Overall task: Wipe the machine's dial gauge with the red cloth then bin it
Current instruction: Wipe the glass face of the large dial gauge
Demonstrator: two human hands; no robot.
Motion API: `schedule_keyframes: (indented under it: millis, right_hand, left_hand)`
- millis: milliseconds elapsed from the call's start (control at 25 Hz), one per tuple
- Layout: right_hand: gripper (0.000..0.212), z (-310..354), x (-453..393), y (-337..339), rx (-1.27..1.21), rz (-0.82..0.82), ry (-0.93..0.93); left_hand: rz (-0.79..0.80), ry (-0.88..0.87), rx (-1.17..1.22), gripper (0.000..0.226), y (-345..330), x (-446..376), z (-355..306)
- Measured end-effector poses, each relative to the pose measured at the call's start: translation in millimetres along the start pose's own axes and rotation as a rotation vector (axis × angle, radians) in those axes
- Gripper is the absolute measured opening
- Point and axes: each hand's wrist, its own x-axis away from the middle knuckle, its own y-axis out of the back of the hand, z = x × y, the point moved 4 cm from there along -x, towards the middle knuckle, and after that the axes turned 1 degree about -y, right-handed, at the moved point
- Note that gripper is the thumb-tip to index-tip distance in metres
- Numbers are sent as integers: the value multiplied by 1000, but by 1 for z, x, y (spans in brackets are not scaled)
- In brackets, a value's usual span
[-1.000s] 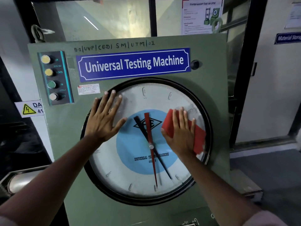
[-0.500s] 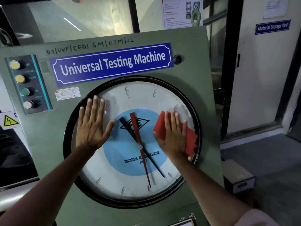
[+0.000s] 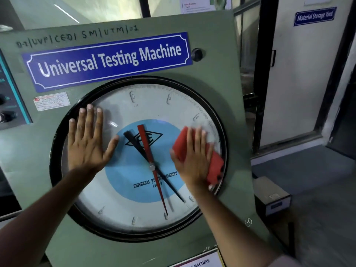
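The large round dial gauge (image 3: 146,105) with a black rim, white face, blue centre and red and black needles fills the front of the green machine (image 3: 217,89). My left hand (image 3: 87,140) lies flat with spread fingers on the glass at the left side of the dial. My right hand (image 3: 193,160) presses the red cloth (image 3: 214,166) flat against the glass at the dial's right edge. The cloth shows above and to the right of the fingers; its middle is hidden under the palm.
A blue "Universal Testing Machine" sign (image 3: 109,60) sits above the dial. A panel of push buttons (image 3: 7,105) is at the far left. A small grey box (image 3: 271,197) rests on a stand to the machine's right. A door (image 3: 300,70) and grey floor lie beyond.
The view has shifted right and closer, so the dial sits further left in frame. My right hand with the cloth has slid slightly outward toward the dial's right rim. My left hand stays flat.
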Motion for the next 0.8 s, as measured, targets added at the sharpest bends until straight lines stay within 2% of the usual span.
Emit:
schedule_keyframes:
  millis: [80, 160, 440, 520, 680, 800]
  right_hand:
    - [95, -17, 61, -4, -26, 53, -66]
    - [97, -19, 84, -6, -47, 74, -80]
    - [93, 23, -70, 9, -24, -14, -55]
    - [94, 13, -37, 3, -14, -16, -65]
    - [96, 1, 124, -12, -13, 137, -122]
    - [97, 12, 169, -23, -14, 187, -124]
  left_hand:
    - [-1, -9, 5, 90, 2, 0, -1]
    - [4, -52, -9, 90, 4, -2, 0]
    - [31, -191, -62, 90, 8, -21, 5]
    - [29, -193, -63, 90, 6, -21, 6]
    - [11, -196, -62, 91, 6, -21, 5]
    - [21, -200, -54, 91, 7, -21, 4]
